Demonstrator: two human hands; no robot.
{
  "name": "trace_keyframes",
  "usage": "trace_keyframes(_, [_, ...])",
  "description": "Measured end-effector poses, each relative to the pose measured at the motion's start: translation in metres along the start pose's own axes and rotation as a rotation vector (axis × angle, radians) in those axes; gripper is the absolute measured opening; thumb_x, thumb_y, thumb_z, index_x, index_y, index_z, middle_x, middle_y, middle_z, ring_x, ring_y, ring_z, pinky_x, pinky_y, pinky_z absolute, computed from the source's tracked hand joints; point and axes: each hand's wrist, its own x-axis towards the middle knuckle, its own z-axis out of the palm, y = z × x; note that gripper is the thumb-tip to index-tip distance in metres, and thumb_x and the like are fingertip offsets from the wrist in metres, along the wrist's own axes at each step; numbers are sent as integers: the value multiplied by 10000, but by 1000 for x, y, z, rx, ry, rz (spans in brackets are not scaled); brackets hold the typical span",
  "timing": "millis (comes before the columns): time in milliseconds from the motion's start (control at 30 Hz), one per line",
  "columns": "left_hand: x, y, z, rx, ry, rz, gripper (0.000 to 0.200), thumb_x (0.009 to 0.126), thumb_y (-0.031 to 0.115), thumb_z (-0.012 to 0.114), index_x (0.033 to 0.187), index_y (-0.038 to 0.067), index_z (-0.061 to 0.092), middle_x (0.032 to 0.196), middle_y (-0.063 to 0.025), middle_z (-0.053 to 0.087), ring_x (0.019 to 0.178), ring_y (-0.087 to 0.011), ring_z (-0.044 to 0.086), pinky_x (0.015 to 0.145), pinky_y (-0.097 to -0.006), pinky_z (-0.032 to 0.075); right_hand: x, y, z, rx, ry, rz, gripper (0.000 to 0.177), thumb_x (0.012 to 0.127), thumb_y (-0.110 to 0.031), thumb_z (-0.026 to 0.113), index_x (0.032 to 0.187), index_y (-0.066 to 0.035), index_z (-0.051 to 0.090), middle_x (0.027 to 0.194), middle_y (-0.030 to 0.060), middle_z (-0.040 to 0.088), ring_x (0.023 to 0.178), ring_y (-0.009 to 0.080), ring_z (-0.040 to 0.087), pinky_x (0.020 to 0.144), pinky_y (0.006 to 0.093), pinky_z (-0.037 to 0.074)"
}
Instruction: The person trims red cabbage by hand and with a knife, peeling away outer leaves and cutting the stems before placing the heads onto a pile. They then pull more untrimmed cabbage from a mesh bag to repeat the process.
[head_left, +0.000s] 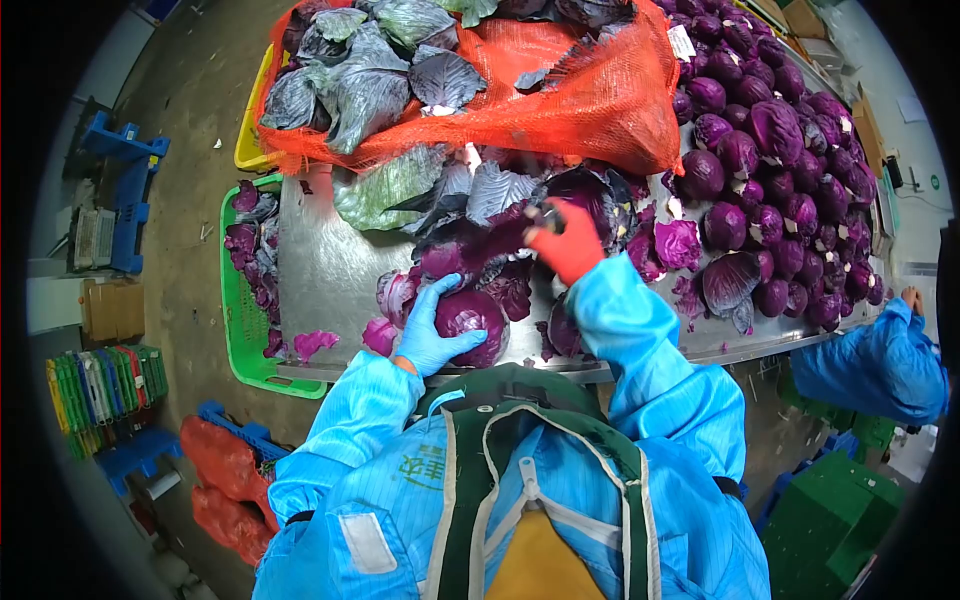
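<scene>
My left hand (440,328), in a light blue glove, is curved over a round purple cabbage (474,325) near the front edge of the metal table (325,262). Its thumb and fingers grip the sides. Farther forward and to the right, my right hand (568,243) in an orange-red glove is closed around a dark tool (545,216); motion smears it and I cannot make out its blade. Loose purple leaves (497,238) lie just left of that hand. Another cabbage (564,328) sits below my right wrist, partly hidden by the sleeve.
An orange mesh sack (590,110) with dark outer leaves lies at the back. A large heap of purple cabbages (770,180) covers the right side. A green crate (238,335) at left holds leaf scraps. Another person's blue sleeve (872,365) reaches in at far right.
</scene>
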Motion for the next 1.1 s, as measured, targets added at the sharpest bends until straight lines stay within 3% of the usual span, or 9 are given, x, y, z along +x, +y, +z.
trace_keyframes(100, [1,-7,0,-122,46,-29,862,605,215,857,1327,97,400,1258,-108,460,1199,-237,438,1045,-357,343,10,-7,-34,-323,108,34,539,706,-169,727,1190,-36,531,950,147,639,868,254,622,805,353,480])
trace_keyframes(200, [4,-8,2,-168,88,-44,827,621,168,846,1316,93,404,1236,-107,480,1177,-225,454,1025,-356,370,-19,2,-37,-584,307,-290,610,739,-259,719,1262,-89,454,1078,192,567,994,363,556,841,389,459])
trace_keyframes(267, [8,-6,3,-406,120,-172,790,643,139,831,1304,80,403,1215,-120,488,1131,-224,489,992,-353,405,-56,6,-28,-457,182,-309,624,728,-265,736,1260,-88,462,1101,192,562,997,347,565,836,386,463])
trace_keyframes(333, [14,-4,9,-435,159,-182,739,672,134,814,1286,75,409,1180,-125,501,1072,-215,523,953,-344,437,-89,-8,-12,-271,-165,170,617,718,-267,753,1238,-78,481,1119,192,553,1011,333,567,842,383,463])
trace_keyframes(400, [21,-4,14,-582,269,-345,708,693,151,803,1277,71,409,1139,-120,518,1030,-208,540,931,-337,451,-107,20,14,-117,-159,-17,601,709,-275,767,1206,-62,504,1069,187,577,969,320,587,835,378,469])
trace_keyframes(433, [24,-6,16,-552,326,-348,647,724,214,786,1248,61,440,1115,-118,531,998,-201,547,904,-324,456,-109,28,25,-205,15,-182,587,710,-278,768,1185,-44,515,996,171,611,920,312,607,824,374,475])
trace_keyframes(767, [24,1,16,-385,312,-370,598,759,357,748,1203,50,489,1140,-120,515,1028,-199,515,917,-317,420,-95,36,18,-10,-66,-55,442,750,-158,681,1161,-65,546,882,108,631,775,171,587,744,313,473])
trace_keyframes(1000, [18,6,24,-470,349,-377,655,771,362,739,1261,54,434,1173,-139,480,1057,-217,501,945,-341,404,-83,33,22,-187,21,-30,379,710,-133,641,1065,-33,555,828,191,596,720,309,584,709,370,477])
trace_keyframes(1100, [8,9,23,133,390,13,753,726,367,760,1308,58,396,1263,-171,392,1185,-306,414,1023,-405,327,-73,30,19,-141,-25,174,370,706,-170,659,1034,-23,570,787,179,600,693,299,586,694,370,480])
